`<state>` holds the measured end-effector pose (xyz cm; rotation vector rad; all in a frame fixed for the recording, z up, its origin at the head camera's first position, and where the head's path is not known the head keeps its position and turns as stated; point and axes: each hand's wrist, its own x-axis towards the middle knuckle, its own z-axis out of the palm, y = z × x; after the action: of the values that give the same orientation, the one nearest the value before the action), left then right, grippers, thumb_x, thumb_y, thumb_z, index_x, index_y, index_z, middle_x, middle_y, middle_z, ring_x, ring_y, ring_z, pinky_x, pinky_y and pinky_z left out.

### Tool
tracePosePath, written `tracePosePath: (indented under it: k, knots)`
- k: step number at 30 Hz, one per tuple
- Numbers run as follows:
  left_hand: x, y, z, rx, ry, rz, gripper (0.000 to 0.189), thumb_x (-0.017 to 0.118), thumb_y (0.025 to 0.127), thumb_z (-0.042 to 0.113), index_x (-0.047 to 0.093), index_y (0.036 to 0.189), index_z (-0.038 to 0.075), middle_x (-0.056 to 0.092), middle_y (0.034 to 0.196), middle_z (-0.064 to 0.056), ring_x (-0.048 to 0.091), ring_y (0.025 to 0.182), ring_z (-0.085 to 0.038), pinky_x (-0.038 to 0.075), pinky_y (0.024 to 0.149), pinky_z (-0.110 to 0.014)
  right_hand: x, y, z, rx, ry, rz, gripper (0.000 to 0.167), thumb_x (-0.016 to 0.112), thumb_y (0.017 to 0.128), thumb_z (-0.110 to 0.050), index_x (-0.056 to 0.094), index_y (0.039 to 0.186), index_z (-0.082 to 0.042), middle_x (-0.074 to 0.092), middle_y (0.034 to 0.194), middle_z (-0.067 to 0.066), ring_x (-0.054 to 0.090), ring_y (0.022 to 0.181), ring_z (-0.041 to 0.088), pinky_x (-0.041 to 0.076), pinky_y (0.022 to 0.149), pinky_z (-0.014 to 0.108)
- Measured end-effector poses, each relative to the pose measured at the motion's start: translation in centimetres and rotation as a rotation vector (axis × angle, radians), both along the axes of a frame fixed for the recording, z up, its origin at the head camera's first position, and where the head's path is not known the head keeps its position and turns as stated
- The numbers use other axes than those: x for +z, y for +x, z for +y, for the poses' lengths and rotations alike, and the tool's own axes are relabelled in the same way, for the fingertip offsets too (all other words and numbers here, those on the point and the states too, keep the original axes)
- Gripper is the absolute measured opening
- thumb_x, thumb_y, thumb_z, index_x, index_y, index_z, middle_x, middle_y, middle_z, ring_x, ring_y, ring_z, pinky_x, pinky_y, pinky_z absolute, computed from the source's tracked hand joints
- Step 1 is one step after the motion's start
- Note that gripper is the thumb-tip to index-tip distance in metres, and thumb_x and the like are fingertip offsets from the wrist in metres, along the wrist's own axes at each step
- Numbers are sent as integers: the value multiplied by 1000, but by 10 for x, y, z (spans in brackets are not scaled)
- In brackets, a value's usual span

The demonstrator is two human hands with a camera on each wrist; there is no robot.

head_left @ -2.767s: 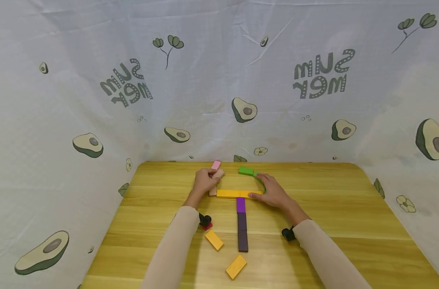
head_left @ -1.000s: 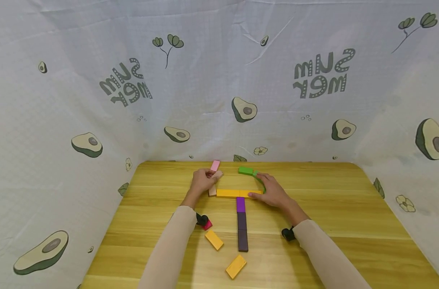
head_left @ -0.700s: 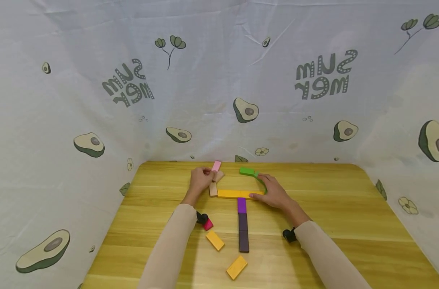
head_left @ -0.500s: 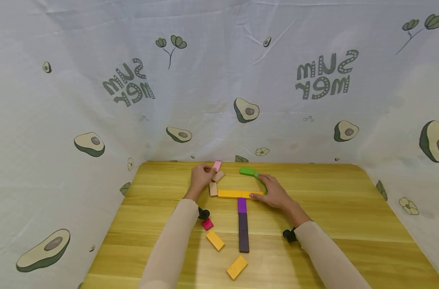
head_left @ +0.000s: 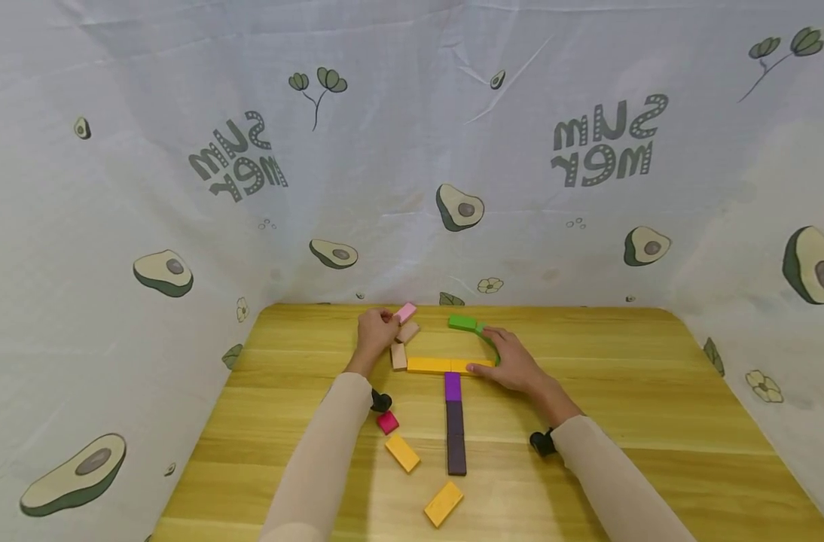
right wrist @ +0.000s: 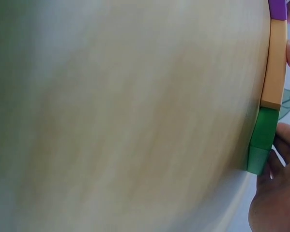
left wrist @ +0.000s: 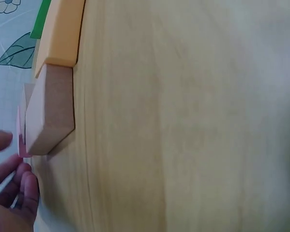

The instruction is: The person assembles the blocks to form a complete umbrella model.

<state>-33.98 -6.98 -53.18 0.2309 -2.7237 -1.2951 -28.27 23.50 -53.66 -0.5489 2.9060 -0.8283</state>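
At the back of the table my left hand [head_left: 376,331] pinches the near end of a pink block [head_left: 406,312], which lies slanted. Just in front of it are an angled tan block [head_left: 408,332] and a second tan block [head_left: 399,357]. A row of two yellow blocks [head_left: 428,365] runs right from there, with a purple block [head_left: 453,386] below its middle. My right hand [head_left: 517,365] rests at the row's right end, thumb on the yellow, fingers spread along green blocks [right wrist: 264,128]. It partly hides those. Another green block [head_left: 462,322] lies beyond its fingertips.
Two dark blocks [head_left: 456,455] continue the purple column toward me. A red block [head_left: 388,422] and two loose yellow blocks [head_left: 402,453] lie left and in front of it, near my left forearm. A printed cloth [head_left: 398,150] hangs behind the table.
My left hand has let go of the angled tan block and taken hold of the pink block. The pink block's far end has swung a little right. My right hand has stayed put.
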Motion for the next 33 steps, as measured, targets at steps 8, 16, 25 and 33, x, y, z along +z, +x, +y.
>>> tracePosePath:
  k: [8, 16, 25, 33]
  knots:
    - [-7, -10, 0, -156, -105, 52, 32, 71, 99, 22, 73, 123, 1, 73, 111, -14, 62, 92, -25, 55, 83, -37, 4, -1, -1, -4, -10, 14, 89, 74, 89, -53, 43, 154, 0, 38, 160, 24, 36, 147, 48, 34, 117, 67]
    - [-7, -4, -2, -138, -142, 47, 25, 71, 92, 17, 74, 110, 0, 74, 107, -15, 63, 88, -27, 58, 84, -38, 4, 3, 0, -4, -20, -11, 91, 74, 89, -54, 42, 154, 1, 38, 161, 24, 35, 147, 48, 33, 117, 67]
    - [-8, -4, -5, -155, -161, 58, 29, 76, 94, 19, 74, 113, -2, 74, 108, -16, 63, 89, -26, 58, 84, -39, 4, 4, 0, -4, -20, -5, 88, 75, 90, -50, 42, 154, 1, 38, 160, 23, 35, 147, 48, 34, 117, 67]
    - [-7, -2, -9, -141, -114, 35, 32, 74, 96, 22, 75, 119, 0, 75, 112, -15, 65, 93, -25, 58, 87, -39, 2, 3, -1, -3, 0, -9, 92, 73, 89, -56, 41, 155, 0, 37, 161, 23, 35, 147, 48, 34, 117, 67]
